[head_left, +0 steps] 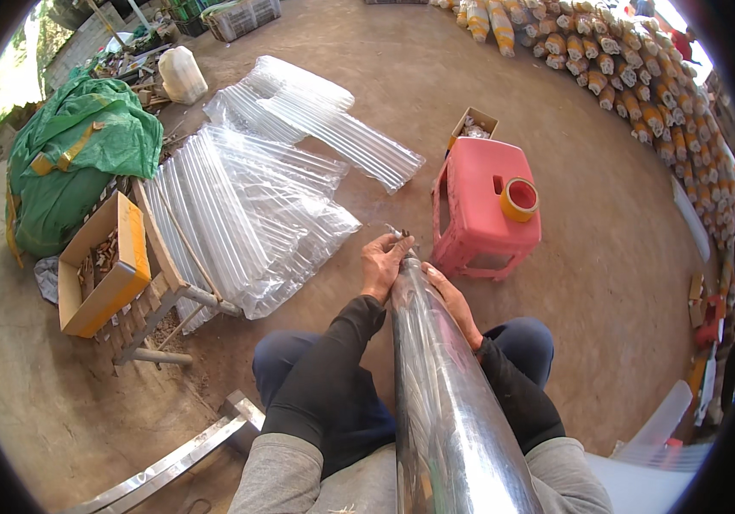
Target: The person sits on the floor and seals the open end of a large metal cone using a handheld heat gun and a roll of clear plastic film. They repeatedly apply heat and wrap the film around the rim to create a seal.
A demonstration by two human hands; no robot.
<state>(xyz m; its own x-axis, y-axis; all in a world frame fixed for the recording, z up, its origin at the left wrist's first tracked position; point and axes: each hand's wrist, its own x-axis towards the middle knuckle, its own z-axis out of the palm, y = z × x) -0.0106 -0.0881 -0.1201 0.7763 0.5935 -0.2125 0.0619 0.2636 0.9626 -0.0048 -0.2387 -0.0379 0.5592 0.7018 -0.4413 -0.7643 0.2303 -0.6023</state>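
A long, shiny silver tube [457,411] runs from between my thighs away from me, its near end beyond the lower edge. What looks like clear plastic film covers it in creases. At the narrow far tip, my left hand [380,264] is closed, thumb against fingers. A small dark bit and a wisp of clear film show just beyond those fingertips; what exactly they pinch is hidden. My right hand [457,304] curls round the right side of the tube just below the tip. Ahead to the right stands a red plastic stool [475,201] with a tape roll [519,200] on it.
Clear plastic sleeves [230,197] lie on the floor ahead left. A cardboard box [132,248] of small brownish pieces rests on a wooden rack, beside a green tarp bundle [85,154]. Wrapped tubes [624,77] are piled far right. Another carton [476,122] sits behind the stool.
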